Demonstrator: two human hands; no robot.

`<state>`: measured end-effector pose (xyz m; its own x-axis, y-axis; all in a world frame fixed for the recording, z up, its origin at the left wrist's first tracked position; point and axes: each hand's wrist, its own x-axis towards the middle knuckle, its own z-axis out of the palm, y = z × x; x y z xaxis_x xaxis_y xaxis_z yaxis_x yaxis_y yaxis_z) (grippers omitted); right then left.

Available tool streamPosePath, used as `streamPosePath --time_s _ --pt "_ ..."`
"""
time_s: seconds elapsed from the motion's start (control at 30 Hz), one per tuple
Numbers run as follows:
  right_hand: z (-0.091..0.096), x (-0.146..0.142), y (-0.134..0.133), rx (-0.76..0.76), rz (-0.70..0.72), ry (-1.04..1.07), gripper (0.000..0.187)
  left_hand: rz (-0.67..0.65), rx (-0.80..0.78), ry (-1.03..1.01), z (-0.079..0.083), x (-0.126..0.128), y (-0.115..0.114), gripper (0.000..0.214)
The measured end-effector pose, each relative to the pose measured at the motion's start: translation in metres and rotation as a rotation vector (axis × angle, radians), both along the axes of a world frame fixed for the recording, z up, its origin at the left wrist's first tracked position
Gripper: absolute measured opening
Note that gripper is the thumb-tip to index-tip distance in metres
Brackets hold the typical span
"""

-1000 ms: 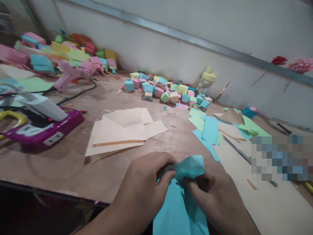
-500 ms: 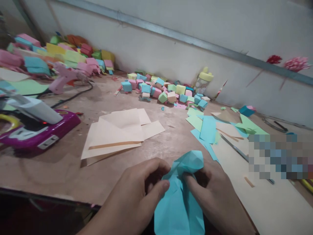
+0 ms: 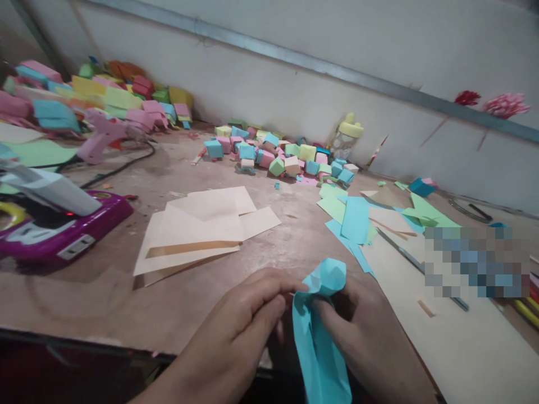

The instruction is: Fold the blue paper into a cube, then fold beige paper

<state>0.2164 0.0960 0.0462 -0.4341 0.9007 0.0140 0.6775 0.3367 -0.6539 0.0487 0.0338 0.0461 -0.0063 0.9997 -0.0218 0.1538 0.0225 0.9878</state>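
A crumpled sheet of light blue paper [image 3: 320,331] is held between both hands at the near edge of the table. My left hand [image 3: 244,325] pinches its left side, fingers curled, thumb by the paper's top. My right hand [image 3: 357,331] grips its right side with fingers wrapped round it. The paper's top is bunched into a rounded knob; the rest hangs down narrow toward me.
Cream paper sheets [image 3: 202,230] lie ahead on the brown table [image 3: 105,286]. A heap of small coloured paper cubes [image 3: 278,154] sits by the wall, with a yellow-lidded jar [image 3: 343,140]. Green and blue scraps [image 3: 353,216] lie right. A purple device [image 3: 54,230] and a pink glue gun [image 3: 101,137] stand left.
The blue paper has been squeezed narrower and more upright. My left hand has slid off its front to the left edge. The view has shifted slightly.
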Motion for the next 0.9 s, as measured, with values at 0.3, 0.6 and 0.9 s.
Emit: streamPosePath --time_s 0.3,0.6,0.9 --pt "0.002 0.003 -0.007 -0.017 -0.017 0.103 0.014 0.003 -0.093 -0.111 -0.005 0.006 -0.003 0.021" --pt "0.007 -0.002 -0.015 -0.024 -0.068 0.176 0.016 -0.105 -0.223 -0.401 -0.008 0.006 -0.005 0.027" --pt "0.003 0.0 -0.015 0.087 -0.268 0.046 0.025 0.07 -0.173 -0.281 -0.015 0.018 -0.016 0.024"
